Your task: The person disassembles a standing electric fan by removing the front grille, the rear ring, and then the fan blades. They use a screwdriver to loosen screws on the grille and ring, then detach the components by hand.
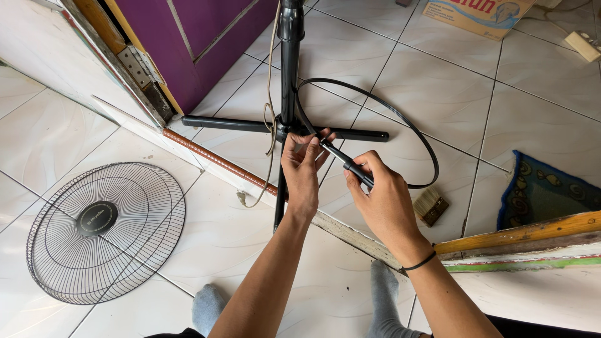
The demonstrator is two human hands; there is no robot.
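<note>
Socked feet (383,294) sit lowest in view, below both forearms. Left hand (302,169) is half closed, fingertips pinching one end of the thin black guard ring (400,119) just beside the hub of the fan stand (289,81). Right hand (382,194) is closed around the black handle of a screwdriver (347,164), its tip meeting the ring end at the left fingers. I judge the fan largely dismantled: the wire grille (103,231) lies flat, well left of the stand, and the ring is loose on the tiles. Only the ring's clasp seems in work. A small brush (431,205) lies right of the stand; a cord (270,94) hangs down the pole.
</note>
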